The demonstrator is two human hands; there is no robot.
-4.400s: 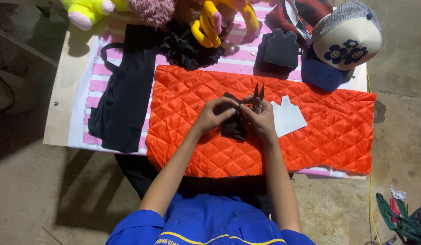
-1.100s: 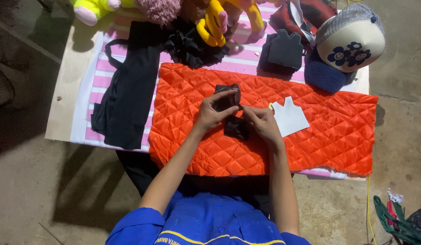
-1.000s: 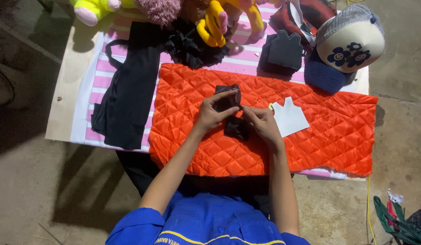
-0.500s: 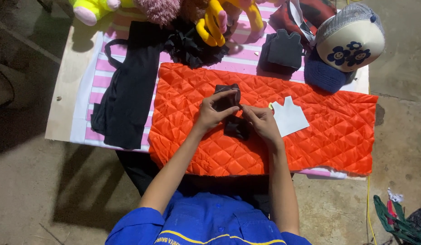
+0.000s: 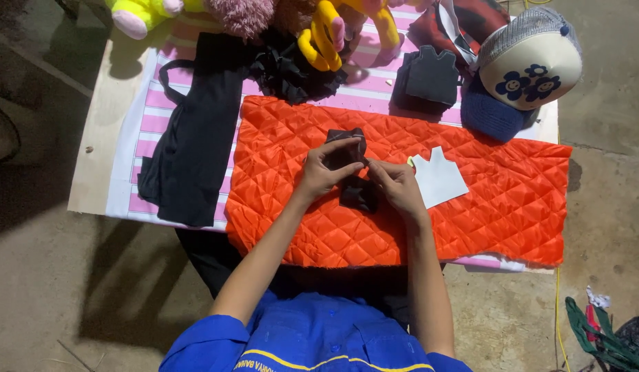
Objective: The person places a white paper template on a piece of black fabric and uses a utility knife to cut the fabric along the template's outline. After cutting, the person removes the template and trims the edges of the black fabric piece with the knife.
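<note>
Scissors gone since seconds ago, the left hand [image 5: 324,173] and right hand [image 5: 396,186] both pinch the small black fabric piece [image 5: 352,173] over the orange quilted cloth [image 5: 498,200], left of the white paper pattern [image 5: 438,178]

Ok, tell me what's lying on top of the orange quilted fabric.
On the orange quilted fabric lie a white vest-shaped paper pattern and a small black cloth piece, which the left hand and right hand both hold. Whatever is beneath the hands stays hidden.
</note>
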